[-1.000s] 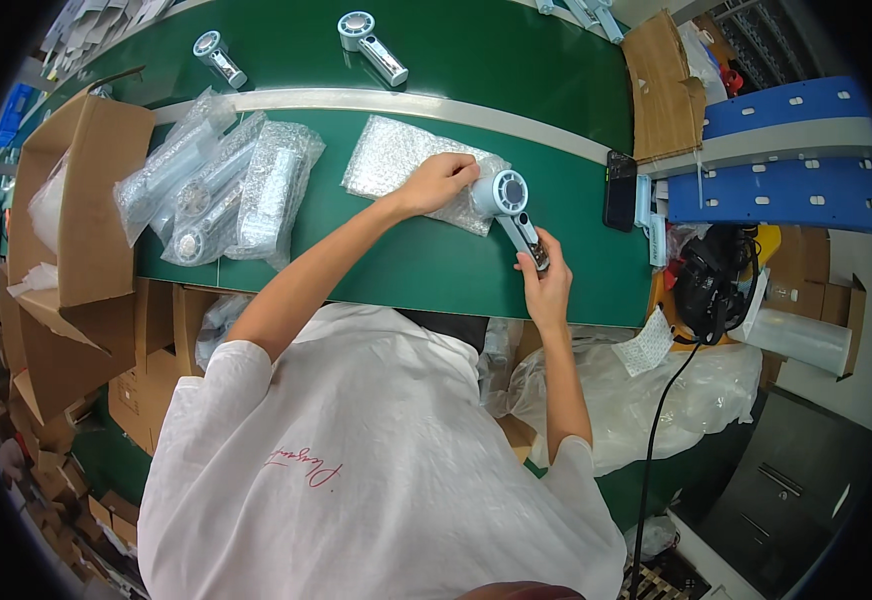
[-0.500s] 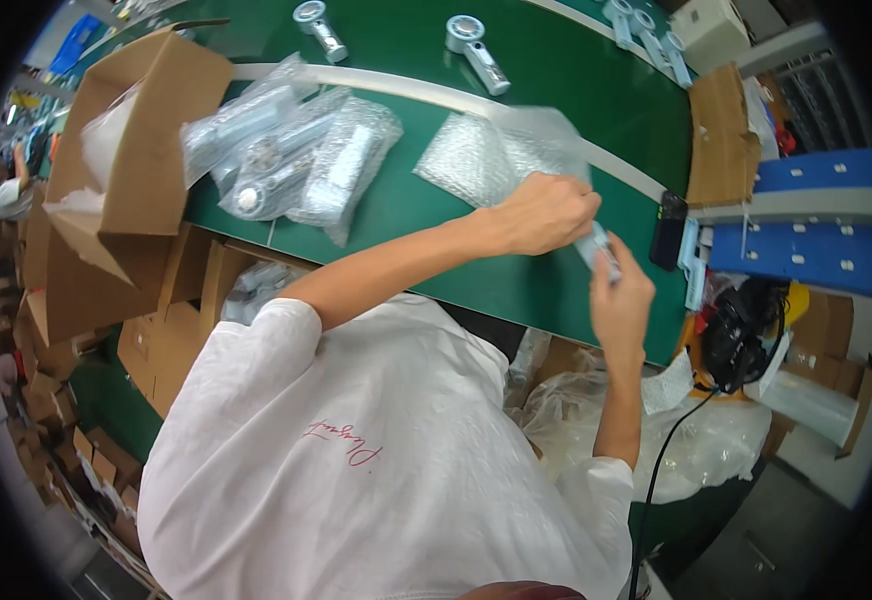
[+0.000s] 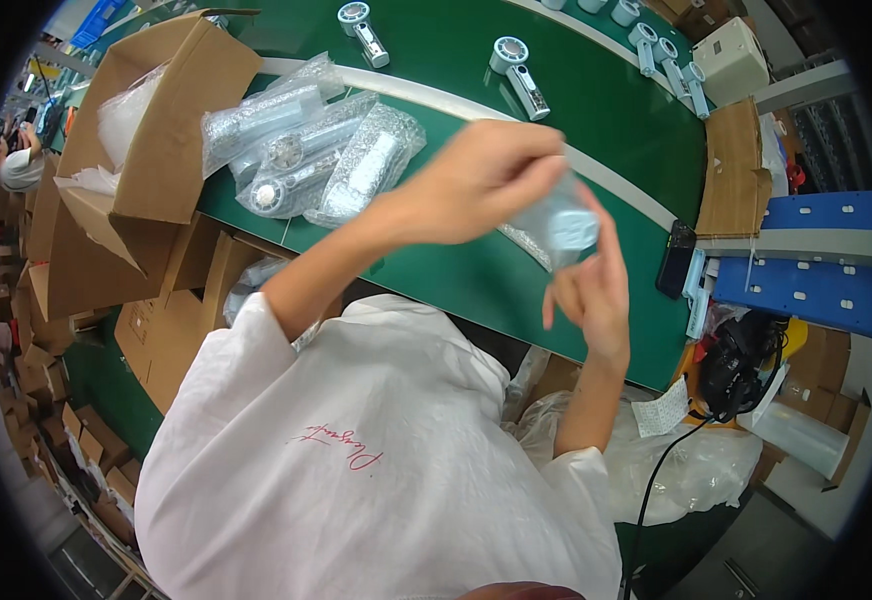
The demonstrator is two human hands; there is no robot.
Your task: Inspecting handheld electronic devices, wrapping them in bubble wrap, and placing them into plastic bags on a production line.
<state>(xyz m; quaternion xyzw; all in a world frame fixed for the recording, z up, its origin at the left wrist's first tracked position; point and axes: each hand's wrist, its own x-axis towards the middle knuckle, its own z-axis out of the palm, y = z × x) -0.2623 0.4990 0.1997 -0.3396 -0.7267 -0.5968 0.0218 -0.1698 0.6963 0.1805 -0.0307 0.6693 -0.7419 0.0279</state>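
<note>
My left hand (image 3: 486, 180) is closed at the top of a clear plastic bag (image 3: 541, 228), its fingertips blurred by motion. Inside the bag shows a light-blue handheld fan (image 3: 573, 231), its shape partly hidden by film and hands. My right hand (image 3: 596, 290) grips the bagged fan from the right side, index finger stretched along it. Beneath them, mostly covered, lies a bubble-wrap pouch (image 3: 524, 243) on the green table. To the left sit several bubble-wrapped fans (image 3: 306, 160) in a pile.
An open cardboard box (image 3: 191, 130) stands at the left. Two unwrapped fans (image 3: 521, 80) (image 3: 364, 35) lie beyond the white strip. At the right are a black phone (image 3: 675, 260), a light-blue part (image 3: 698, 300), a cardboard sheet (image 3: 731, 170) and black headphones (image 3: 741, 370).
Both hands have brought the bagged fan up off the table and turned it. My left hand has come up and left, now covering most of the bubble-wrap pouch. The view has shifted slightly.
</note>
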